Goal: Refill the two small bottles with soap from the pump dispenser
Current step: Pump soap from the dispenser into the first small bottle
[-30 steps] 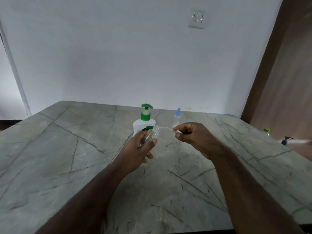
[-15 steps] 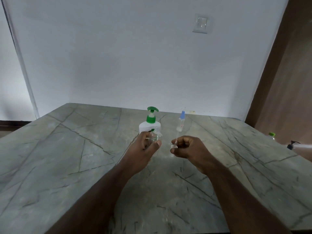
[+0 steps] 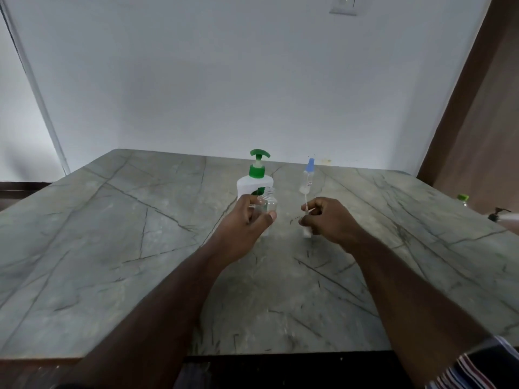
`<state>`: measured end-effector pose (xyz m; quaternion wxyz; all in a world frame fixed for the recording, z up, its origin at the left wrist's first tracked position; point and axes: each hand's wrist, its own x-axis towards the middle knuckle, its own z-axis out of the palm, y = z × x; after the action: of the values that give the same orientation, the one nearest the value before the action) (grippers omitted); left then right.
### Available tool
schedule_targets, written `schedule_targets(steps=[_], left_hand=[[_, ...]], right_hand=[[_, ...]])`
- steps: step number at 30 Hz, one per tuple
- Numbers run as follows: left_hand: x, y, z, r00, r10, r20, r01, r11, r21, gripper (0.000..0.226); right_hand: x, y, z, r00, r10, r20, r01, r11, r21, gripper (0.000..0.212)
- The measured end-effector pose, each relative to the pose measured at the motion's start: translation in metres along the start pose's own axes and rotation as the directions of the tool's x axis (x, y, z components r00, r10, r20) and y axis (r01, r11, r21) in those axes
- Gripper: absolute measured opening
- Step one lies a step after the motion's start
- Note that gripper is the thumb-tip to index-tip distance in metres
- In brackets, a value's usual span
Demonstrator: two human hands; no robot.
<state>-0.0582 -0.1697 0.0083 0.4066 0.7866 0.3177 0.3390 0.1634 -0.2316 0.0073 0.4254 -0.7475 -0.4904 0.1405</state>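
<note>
- Marble-patterned table (image 3: 118, 248): fills the lower two thirds of the frame; all task items sit near its centre.
- Left hand (image 3: 241, 228): fingers and thumb curled round a small clear bottle (image 3: 268, 204), held upright at frame centre, long axis vertical, uncapped neck pointing up; contents cannot be told.
- Right hand (image 3: 328, 220): fingertips pinched closed on a removed spray cap (image 3: 306, 231), cap end low, its thin dip tube rising above the fingers.
- Pump dispenser (image 3: 254, 181): white body, green pump, upright behind the left hand.
- Second small bottle (image 3: 308, 175): blue-capped, upright, behind the right hand.
</note>
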Motion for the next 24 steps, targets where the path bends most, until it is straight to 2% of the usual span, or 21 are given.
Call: schedule_targets(steps=[3,7,10,13,15,17,20,24], left_hand=[[0.001,-0.001,-0.001,1.0,0.006,-0.005,-0.006,1.0,0.006,0.037],[0.002,-0.001,-0.002,1.0,-0.003,-0.003,0.003,1.0,0.004,0.043],[0.002,-0.001,-0.003,1.0,-0.026,-0.014,0.027,1.0,0.009,0.051],[0.001,0.002,-0.004,0.998,-0.043,-0.036,0.043,0.999,0.009,0.045],[0.001,0.003,-0.004,0.997,-0.046,-0.058,0.045,0.999,-0.016,0.041],[0.0,0.004,-0.005,0.995,-0.04,-0.088,0.039,0.999,-0.019,0.039],[0.001,0.005,-0.008,0.982,-0.016,-0.188,0.008,0.999,-0.044,0.029],[0.006,0.003,-0.014,0.96,-0.019,-0.279,-0.013,0.994,-0.113,0.024]], right_hand=[[0.002,0.003,-0.006,0.999,0.026,0.045,-0.018,0.987,-0.158,0.032],[0.002,0.005,-0.017,0.996,0.038,0.081,-0.004,0.923,-0.384,0.032],[0.002,0.006,-0.019,0.993,0.048,0.108,0.007,0.887,-0.461,0.032],[0.003,0.002,-0.016,0.997,0.015,0.073,0.024,0.868,-0.497,0.049],[0.002,-0.011,-0.011,0.995,-0.096,-0.023,0.077,0.903,-0.424,0.054],[0.004,-0.033,-0.003,0.986,-0.159,-0.054,0.146,0.971,-0.189,0.054],[0.015,-0.065,0.014,0.98,-0.174,0.1,0.157,0.975,0.159,0.062],[0.026,-0.085,0.03,0.951,-0.195,0.239,0.097,0.925,0.368,0.068]])
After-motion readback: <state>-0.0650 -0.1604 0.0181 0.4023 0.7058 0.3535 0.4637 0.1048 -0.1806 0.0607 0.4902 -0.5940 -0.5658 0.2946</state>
